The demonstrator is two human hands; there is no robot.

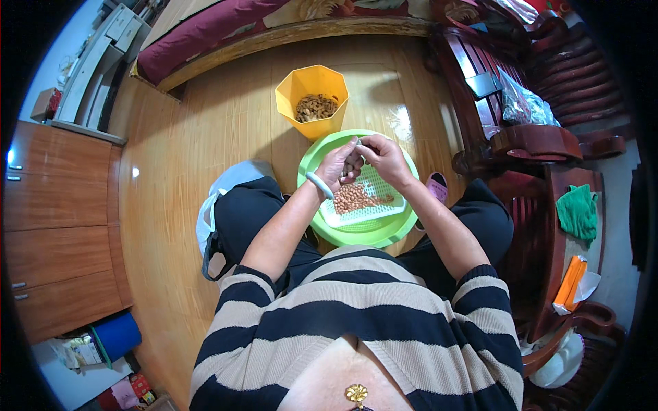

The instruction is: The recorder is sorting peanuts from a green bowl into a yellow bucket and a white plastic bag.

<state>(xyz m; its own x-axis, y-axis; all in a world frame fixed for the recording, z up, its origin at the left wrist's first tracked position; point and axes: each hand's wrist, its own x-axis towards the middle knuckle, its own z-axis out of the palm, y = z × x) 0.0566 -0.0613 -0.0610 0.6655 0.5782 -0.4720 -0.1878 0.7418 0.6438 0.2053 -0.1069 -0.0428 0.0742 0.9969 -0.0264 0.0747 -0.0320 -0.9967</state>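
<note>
My left hand [337,166], with a pale bangle at the wrist, is cupped around several unshelled peanuts [351,164]. Its thumb and fingertips meet those of my right hand [385,159] in a pinch over the basin; the small thing between the right fingertips is mostly hidden, seemingly a peanut. Below both hands, reddish shelled peanuts [352,198] lie in a white perforated basket [371,179]. That basket rests inside a light green basin [404,229] between my knees. Just beyond the basin stands a yellow angular bin [318,128] with brown peanut shells [316,107] inside.
Dark carved wooden seats [473,75] line the right side, with a clear plastic bag [524,103] on one. A green cloth [578,212] lies on a wooden surface. Brown cabinets [62,198] stand at left. A pink slipper [436,186] shows beside the basin.
</note>
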